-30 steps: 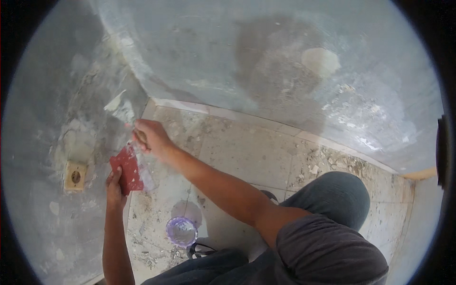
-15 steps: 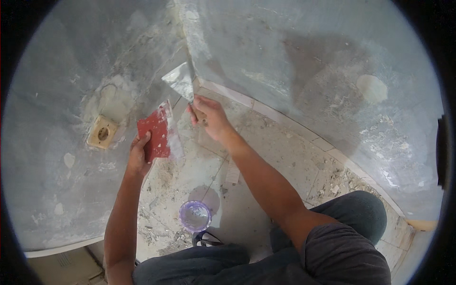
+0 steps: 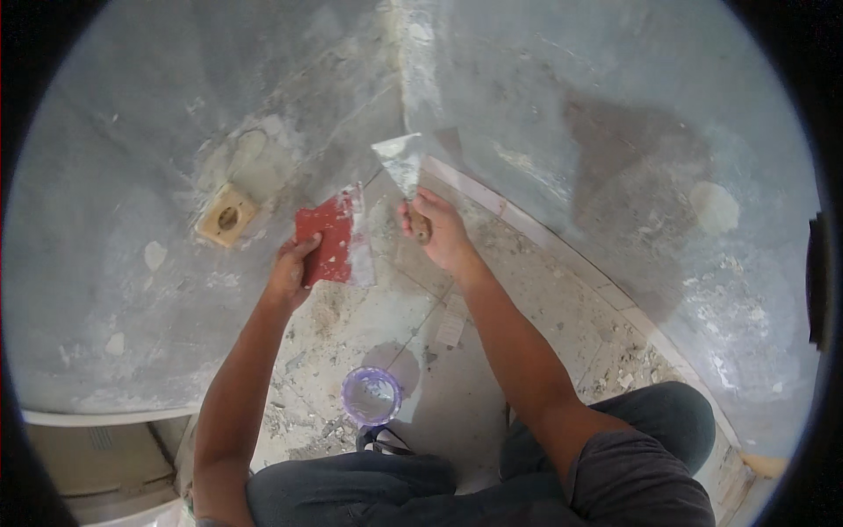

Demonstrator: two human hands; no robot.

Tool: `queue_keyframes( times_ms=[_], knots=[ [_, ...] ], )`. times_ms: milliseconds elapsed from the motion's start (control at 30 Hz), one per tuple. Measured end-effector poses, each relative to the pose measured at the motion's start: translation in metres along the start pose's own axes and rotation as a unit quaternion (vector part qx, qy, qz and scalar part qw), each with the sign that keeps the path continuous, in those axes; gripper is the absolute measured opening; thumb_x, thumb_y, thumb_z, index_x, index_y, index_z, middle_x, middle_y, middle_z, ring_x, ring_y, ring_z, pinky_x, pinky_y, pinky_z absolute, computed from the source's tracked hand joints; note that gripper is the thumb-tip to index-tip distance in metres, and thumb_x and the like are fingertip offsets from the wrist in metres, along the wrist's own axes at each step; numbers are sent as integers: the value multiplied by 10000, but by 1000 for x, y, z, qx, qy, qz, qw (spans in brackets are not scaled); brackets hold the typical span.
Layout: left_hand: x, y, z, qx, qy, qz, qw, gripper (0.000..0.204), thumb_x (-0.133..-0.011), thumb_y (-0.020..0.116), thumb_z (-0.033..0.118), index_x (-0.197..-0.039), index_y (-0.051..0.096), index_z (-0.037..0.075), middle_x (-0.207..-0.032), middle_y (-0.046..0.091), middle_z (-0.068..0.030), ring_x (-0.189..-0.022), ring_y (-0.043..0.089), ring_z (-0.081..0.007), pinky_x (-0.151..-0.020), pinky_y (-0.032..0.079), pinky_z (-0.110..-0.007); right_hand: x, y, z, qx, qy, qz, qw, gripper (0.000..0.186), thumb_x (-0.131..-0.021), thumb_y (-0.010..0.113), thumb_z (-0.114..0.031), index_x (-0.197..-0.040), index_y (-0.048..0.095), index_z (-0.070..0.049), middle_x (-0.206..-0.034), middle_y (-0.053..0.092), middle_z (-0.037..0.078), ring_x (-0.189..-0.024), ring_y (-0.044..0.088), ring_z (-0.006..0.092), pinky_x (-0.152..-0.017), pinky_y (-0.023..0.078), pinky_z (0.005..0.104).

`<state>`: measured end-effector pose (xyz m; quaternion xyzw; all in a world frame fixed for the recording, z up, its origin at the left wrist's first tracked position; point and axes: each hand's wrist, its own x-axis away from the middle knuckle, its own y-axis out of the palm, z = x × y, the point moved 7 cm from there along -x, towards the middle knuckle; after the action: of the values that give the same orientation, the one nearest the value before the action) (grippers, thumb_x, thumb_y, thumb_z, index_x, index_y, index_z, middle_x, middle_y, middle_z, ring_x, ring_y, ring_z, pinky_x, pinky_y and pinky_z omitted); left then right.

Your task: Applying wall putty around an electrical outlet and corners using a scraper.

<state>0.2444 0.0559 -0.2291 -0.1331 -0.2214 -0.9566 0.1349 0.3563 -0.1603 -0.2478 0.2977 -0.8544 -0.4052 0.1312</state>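
Note:
My left hand (image 3: pixel 291 270) grips a red flat board (image 3: pixel 325 250), its right side smeared with white paste. My right hand (image 3: pixel 443 233) holds the wooden handle of a metal putty knife (image 3: pixel 399 162); its triangular blade, coated with pale paste, points up toward the corner between two grey, patchy walls (image 3: pixel 492 79). A yellowish square wall socket (image 3: pixel 226 213) sits on the left wall beside the board. Below my hands a small purple-rimmed tub (image 3: pixel 371 395) with pale contents stands on the floor.
Dusty pale floor tiles (image 3: pixel 413 316) carry scattered plaster chips along a skirting (image 3: pixel 514 220) at the right wall. My bent legs (image 3: pixel 650 413) and a sandal (image 3: pixel 378 443) are at the bottom. At lower left the left wall ends above a beige recessed area (image 3: pixel 97 457).
The view has swung left toward the corner. The putty knife and board now appear farther right and higher than a second ago, with the blade more upright. Both hands keep their holds.

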Motion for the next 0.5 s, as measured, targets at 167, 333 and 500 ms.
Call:
queue_keyframes(
  times_ms=[167, 333, 500],
  knots=[
    [0, -5, -2, 14, -4, -9, 1000, 294, -900, 627, 116, -1161, 555, 3, -1036, 665, -124, -876, 684, -219, -756, 600, -390, 6, -14, 9, 15, 23, 29, 999, 281, -940, 551, -182, -1172, 532, -25, -948, 610, 77, -783, 561, 168, -692, 457, 312],
    [10, 15, 11, 22, 1, -9, 1000, 285, -896, 636, 114, -1153, 562, 15, -1038, 667, -107, -889, 680, -209, -783, 592, -383, 12, -15, 7, 129, -18, 50, 990, 326, -953, 556, -159, -1246, 553, -16, -985, 628, 51, -802, 580, 131, -713, 458, 265],
    [16, 37, 47, 51, 24, 0, 998, 270, -896, 612, 75, -1143, 554, -15, -1029, 663, -129, -898, 677, -219, -788, 591, -393, 10, 23, -30, 258, -110, 21, 959, 447, -939, 544, -16, -1379, 470, 8, -1080, 598, 38, -954, 567, 115, -903, 476, 265]
  ],
)
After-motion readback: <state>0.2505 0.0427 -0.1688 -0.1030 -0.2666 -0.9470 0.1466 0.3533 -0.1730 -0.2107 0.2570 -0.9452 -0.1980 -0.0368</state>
